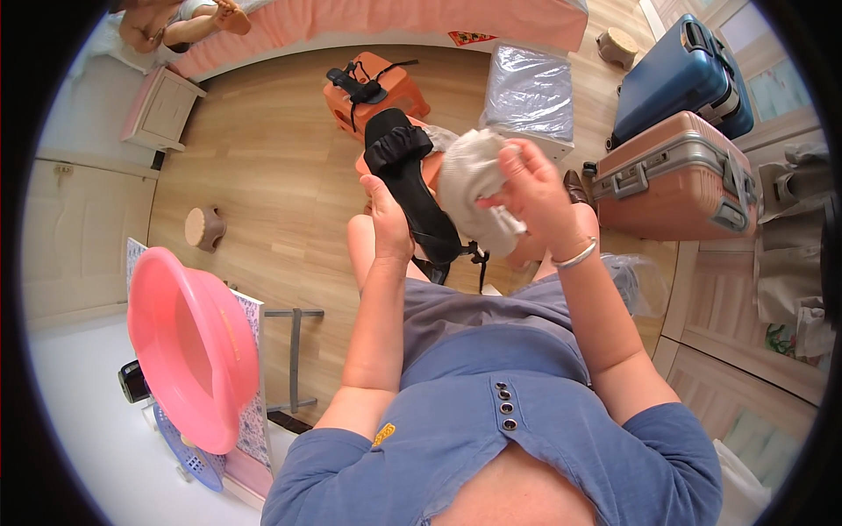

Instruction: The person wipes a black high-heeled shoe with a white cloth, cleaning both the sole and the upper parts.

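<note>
My left hand (386, 221) is closed round the side of a black sandal (423, 203), held up over my lap with its sole lengthwise and its gathered toe strap away from me. A thin black ankle strap dangles from its heel end. Bunched in my right hand (537, 195) is a whitish ribbed cloth (465, 180), just to the right of the sandal; whether the two touch I cannot tell. Another black sandal (358, 86) lies on an orange plastic stool (408, 92) in front of me, its straps hanging over the side.
A pink basin (241, 351) stands on a small table at my left. A plastic-wrapped box (529, 92) is ahead; blue (671, 83) and pink (671, 175) suitcases stand to the right. A low round stool (205, 228) is at left. Another person's bare leg (197, 28) shows on the bed.
</note>
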{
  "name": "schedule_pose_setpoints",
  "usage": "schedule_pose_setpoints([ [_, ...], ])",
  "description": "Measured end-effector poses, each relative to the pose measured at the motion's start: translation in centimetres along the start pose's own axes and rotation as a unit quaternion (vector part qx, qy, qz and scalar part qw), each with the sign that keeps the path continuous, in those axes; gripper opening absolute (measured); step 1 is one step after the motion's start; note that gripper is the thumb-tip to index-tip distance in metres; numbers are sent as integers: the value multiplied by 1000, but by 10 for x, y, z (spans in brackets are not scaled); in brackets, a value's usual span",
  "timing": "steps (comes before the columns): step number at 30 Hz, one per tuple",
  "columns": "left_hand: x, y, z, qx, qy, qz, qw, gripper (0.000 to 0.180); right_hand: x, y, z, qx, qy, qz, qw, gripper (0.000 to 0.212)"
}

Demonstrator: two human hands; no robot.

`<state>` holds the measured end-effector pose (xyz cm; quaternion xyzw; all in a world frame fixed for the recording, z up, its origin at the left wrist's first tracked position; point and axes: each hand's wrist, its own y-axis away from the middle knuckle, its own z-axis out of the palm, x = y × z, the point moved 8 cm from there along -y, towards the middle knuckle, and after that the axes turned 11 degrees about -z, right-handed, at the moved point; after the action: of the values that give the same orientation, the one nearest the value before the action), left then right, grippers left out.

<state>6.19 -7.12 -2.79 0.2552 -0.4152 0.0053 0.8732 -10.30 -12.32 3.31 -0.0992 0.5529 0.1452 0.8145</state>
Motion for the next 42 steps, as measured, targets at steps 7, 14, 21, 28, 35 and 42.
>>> schedule_pose_setpoints([
  [7, 4, 4, 23, -8, -23, 40, 999, 52, 34, 17, 41, -153, 345, -82, 922, 33],
  [14, 12, 5, 2, 88, -40, 72, 993, 45, 47, 41, 30, -137, 196, -38, 970, 32],
  [21, 32, 8, 15, 35, -35, 32, 998, 46, 64, 52, -14, -21, 37, 80, 996, 47],
  [28, 21, 8, 26, -34, -13, -19, 999, 56, 32, 33, -10, -67, -3, 49, 997, 45],
  [35, 7, 16, 51, -80, -17, -48, 995, 65, 34, 11, 38, -172, 180, 23, 968, 38],
  [42, 6, 11, 25, 37, -59, -51, 996, 54, 37, 17, 56, -249, 241, -23, 938, 29],
])
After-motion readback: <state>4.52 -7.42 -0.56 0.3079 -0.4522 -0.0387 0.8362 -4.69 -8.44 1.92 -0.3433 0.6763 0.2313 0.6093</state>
